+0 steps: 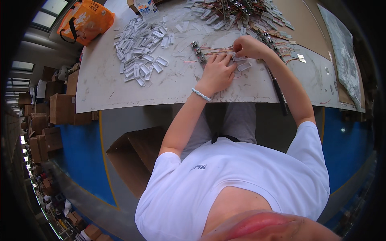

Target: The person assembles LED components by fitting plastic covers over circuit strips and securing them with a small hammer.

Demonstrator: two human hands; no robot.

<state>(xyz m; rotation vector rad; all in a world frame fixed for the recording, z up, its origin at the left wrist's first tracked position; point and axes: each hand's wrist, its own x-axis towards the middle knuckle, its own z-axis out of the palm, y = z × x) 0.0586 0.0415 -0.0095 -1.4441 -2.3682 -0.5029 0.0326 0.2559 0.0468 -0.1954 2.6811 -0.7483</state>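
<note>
On the white worktable, my left hand lies with its fingers spread over thin red and orange wires. The wires run from a dark strip of small circuit boards just beyond that hand. My right hand is closed in a pinch beside the left fingertips, above a white plastic piece; what it grips is hidden. A small white plastic casing lies below it, near the left fingers. Another dark board strip with wires lies right of my right hand, partly behind the wrist.
A heap of white plastic casings covers the table's left. Wired parts pile up at the back. A black-handled tool lies across the near edge. An orange bag stands far left; a cardboard box sits below the table.
</note>
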